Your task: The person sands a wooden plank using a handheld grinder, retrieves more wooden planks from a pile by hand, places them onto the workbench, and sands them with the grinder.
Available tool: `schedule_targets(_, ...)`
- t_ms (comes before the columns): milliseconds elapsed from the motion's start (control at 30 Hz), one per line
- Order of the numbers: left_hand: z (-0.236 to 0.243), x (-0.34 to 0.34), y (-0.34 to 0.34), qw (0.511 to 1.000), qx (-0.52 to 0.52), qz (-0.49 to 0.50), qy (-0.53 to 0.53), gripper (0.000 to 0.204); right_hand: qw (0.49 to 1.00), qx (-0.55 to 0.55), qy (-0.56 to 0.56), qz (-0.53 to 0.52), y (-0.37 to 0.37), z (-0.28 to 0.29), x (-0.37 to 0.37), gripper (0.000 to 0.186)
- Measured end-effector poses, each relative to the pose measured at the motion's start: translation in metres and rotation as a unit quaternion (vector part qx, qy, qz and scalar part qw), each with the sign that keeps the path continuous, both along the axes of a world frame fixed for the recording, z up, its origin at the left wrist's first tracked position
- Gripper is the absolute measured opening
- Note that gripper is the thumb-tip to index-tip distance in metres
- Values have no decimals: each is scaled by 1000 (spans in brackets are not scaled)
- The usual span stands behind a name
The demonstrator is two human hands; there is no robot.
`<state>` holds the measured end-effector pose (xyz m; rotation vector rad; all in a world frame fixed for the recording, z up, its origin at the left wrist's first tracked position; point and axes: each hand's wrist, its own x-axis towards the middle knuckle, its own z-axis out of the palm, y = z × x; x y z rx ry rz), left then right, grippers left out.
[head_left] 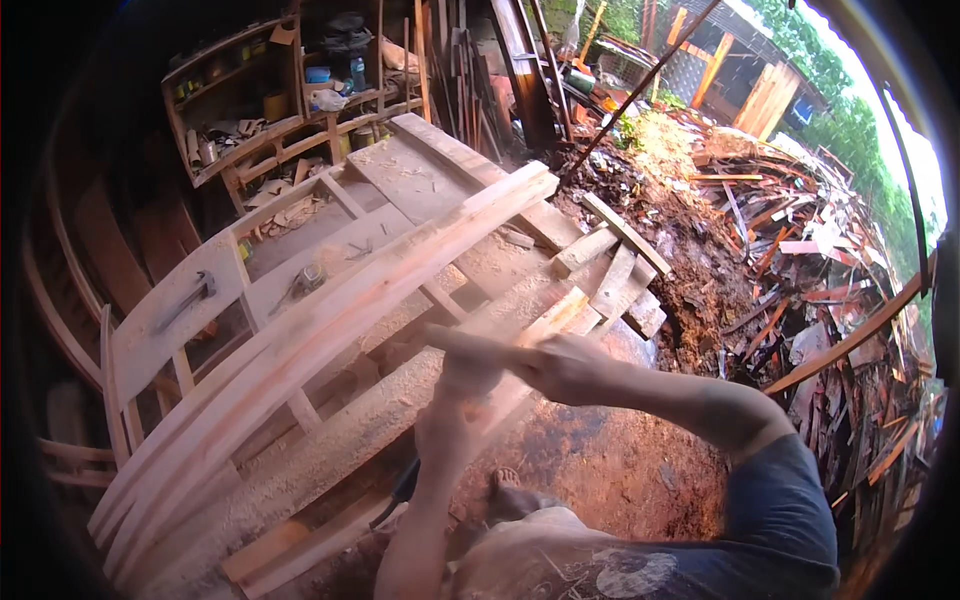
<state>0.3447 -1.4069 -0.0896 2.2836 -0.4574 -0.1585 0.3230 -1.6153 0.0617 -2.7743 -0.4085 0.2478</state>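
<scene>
My right hand (565, 370) is closed around one end of a brown wooden bar (480, 347), which points left across the front of the workbench. Just below and left of it, my left hand (445, 430) is raised and looks closed. Blur hides its fingers and the pale thing at its top, just under the bar. Past my hands, a long pale timber beam (360, 290) lies slantwise over the bench frame. A sawdust-covered plank (340, 445) runs along its near side. Close to my left forearm is a black cable or tool part (405, 485), partly hidden.
A claw hammer (190, 298) and a roundish metal tool (305, 280) lie on the bench boards. Short wood offcuts (610, 270) sit at its right end. Behind stands a cluttered shelf (235, 100). Scrap wood (800, 270) is heaped on the right, beside reddish ground (620, 450).
</scene>
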Motion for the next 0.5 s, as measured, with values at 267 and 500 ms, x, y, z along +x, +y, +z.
schedule_targets(267, -16, 2, 4, 998, -23, 3, -50, 70, 999, 38, -6, -13, 20, -21, 13, 55)
schedule_targets(500, -17, 2, 0, 995, -31, -11, -93, 58, 992, -41, 49, -109, -46, 22, -96, 40)
